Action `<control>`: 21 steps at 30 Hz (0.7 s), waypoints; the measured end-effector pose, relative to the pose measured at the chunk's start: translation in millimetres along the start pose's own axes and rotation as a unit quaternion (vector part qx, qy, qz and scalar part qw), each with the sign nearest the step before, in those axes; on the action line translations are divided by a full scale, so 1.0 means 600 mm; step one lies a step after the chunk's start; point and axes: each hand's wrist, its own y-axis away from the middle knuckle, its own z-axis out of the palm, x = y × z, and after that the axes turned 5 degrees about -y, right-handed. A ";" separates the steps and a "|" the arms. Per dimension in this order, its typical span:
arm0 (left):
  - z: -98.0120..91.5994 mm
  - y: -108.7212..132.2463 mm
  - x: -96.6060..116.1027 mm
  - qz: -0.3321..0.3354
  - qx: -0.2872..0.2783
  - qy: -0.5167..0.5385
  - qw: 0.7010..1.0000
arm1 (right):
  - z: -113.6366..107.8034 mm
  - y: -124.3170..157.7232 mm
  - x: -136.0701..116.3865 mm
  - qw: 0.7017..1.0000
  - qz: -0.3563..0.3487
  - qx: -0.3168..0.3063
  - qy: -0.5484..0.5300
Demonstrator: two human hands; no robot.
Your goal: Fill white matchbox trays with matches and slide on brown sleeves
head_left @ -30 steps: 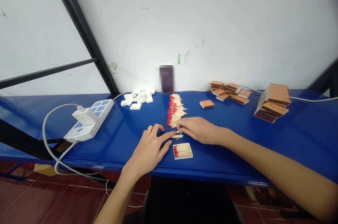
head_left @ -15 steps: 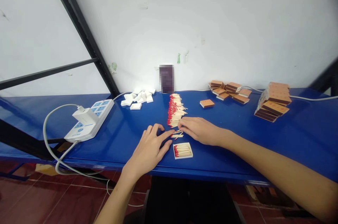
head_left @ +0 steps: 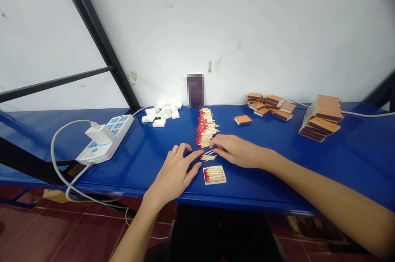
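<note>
A small group of loose red-headed matches [head_left: 208, 157] lies on the blue table between my two hands. My left hand [head_left: 175, 168] has its fingers apart, and its index fingertip touches the head end of these matches. At their bare ends is my right hand [head_left: 237, 150], fingers bent and thumb slightly apart from the index finger, with nothing visibly held. Just in front sits a white matchbox tray [head_left: 215, 182] with a layer of matches inside, heads to the left. Beyond my hands lies a large pile of matches [head_left: 206, 127], heads mostly leftward.
Several white trays [head_left: 159, 123] lie at the back left, near a white power strip [head_left: 106, 146] with a plugged-in charger and cables. Brown matchbox sleeves [head_left: 256, 106] are heaped at the back right, one sleeve [head_left: 243, 120] apart. A stacked pack [head_left: 324, 115] stands farther right.
My right thumb and index finger have parted slightly and shifted a little right, showing more of the loose matches. My left hand stays nearly still.
</note>
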 end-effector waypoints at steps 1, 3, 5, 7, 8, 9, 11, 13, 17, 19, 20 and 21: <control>0.000 0.000 -0.001 0.002 0.006 0.006 1.000 | 0.000 0.000 0.001 1.000 0.000 0.000 0.000; 0.000 0.001 -0.001 0.011 0.021 0.028 0.999 | 0.001 -0.001 0.002 1.000 0.002 -0.001 0.001; -0.002 0.002 -0.001 0.029 0.029 0.056 0.998 | 0.002 -0.002 0.002 1.000 0.005 -0.002 0.000; -0.004 -0.001 0.000 0.049 0.023 0.080 0.995 | 0.002 -0.002 0.001 1.000 0.008 -0.003 -0.001; -0.006 -0.003 0.001 0.057 0.016 0.085 0.995 | 0.002 -0.002 0.001 1.000 0.009 -0.003 0.000; -0.008 -0.007 0.002 0.063 0.007 0.084 0.994 | 0.002 -0.002 0.000 1.000 0.009 -0.004 0.001; -0.011 -0.017 0.003 0.070 -0.008 0.068 0.995 | 0.002 -0.002 0.000 1.000 0.011 -0.005 0.004; -0.013 -0.029 0.003 0.078 -0.020 0.044 0.996 | 0.002 -0.001 -0.001 1.000 0.012 -0.006 0.006; -0.013 -0.048 0.000 0.103 -0.022 -0.008 0.994 | 0.001 0.000 -0.004 1.000 0.005 -0.007 0.004; -0.011 -0.052 -0.001 0.115 -0.023 -0.024 0.993 | -0.002 0.000 -0.006 1.000 -0.004 -0.010 0.001; -0.010 -0.053 -0.002 0.118 -0.025 -0.027 0.992 | -0.004 0.001 -0.008 1.000 -0.008 -0.011 -0.001; -0.009 -0.053 -0.002 0.119 -0.026 -0.027 0.992 | -0.006 0.002 -0.009 1.000 -0.011 -0.014 -0.004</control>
